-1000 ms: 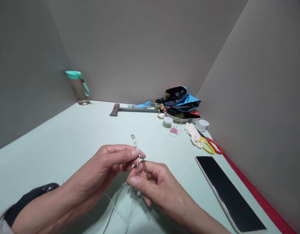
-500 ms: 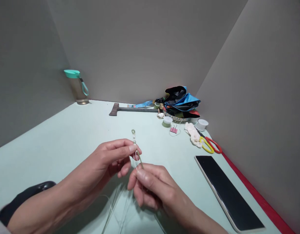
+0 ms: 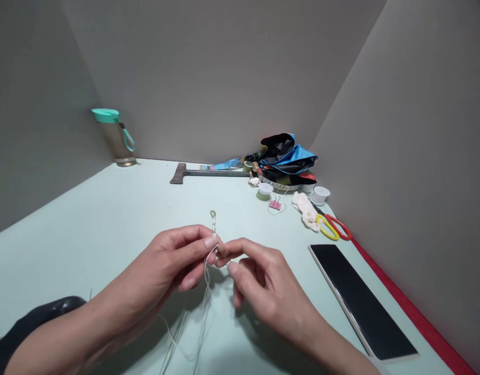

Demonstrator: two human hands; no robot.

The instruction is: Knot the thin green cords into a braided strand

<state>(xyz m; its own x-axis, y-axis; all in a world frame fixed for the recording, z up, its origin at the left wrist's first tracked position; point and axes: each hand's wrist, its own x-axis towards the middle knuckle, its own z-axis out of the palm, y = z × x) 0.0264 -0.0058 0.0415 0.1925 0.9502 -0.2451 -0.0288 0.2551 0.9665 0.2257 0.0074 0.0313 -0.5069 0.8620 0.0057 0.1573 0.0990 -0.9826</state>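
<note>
white-and-green braided cord (image 3: 214, 225), pale mint desk (image 3: 118, 213), teal lid (image 3: 105, 115) on smoky-brown bottle (image 3: 115, 139) at the desk's far left corner, blue-and-black bundle (image 3: 301, 155) along the far edge, pink clip (image 3: 275, 206), red-and-yellow scissors handles (image 3: 330, 219) by the right edge

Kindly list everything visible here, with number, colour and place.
Braided cord: 1, white and green, centre
Bottle: 1, brownish, turquoise lid, far left
Axe: 1, brown head, far middle
Patterned strap: 1, bluish, behind axe
Bag: 1, blue and black, far right
Small items: several, mixed, by bag
Round containers: at least 2, whitish, near bag
Clip: 1, pink, before bag
Scissors: 1, red and yellow handles, right
Crumpled cloth: 1, cream, beside scissors
Flat device: 1, black, near right
Table: 1, pale green, beneath
Edge strip: 1, red, right side
Walls: 3, grey, around table
Unclear object: 1, black, lower left
Left hand: 1, bare, pinching cord
Right hand: 1, bare, at cord
</note>
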